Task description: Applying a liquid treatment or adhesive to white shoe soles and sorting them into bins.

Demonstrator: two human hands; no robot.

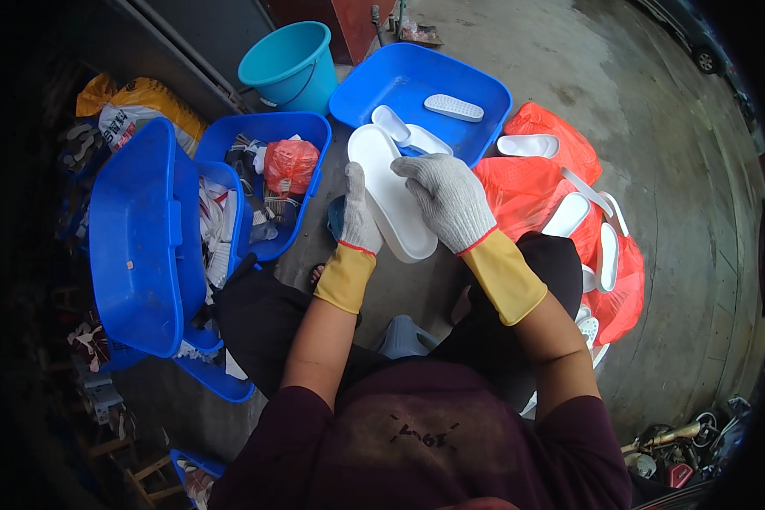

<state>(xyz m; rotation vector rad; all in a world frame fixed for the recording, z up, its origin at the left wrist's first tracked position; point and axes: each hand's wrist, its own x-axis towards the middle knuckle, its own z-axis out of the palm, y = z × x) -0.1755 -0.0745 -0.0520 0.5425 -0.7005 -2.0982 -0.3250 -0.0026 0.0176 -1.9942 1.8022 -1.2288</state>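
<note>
Floor, white sole, length slanting down-right

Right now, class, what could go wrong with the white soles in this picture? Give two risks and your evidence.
The white sole held between the left hand and right hand might slip, as its surface looks smooth.

Several loose soles lie on the bulging red bags; a nudge from the nearby right knee could send one onto the floor.

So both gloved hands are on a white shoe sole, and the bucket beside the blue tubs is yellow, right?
No: the head view shows the bucket beside the blue tubs is turquoise. The left hand and right hand are on a white shoe sole.
</note>
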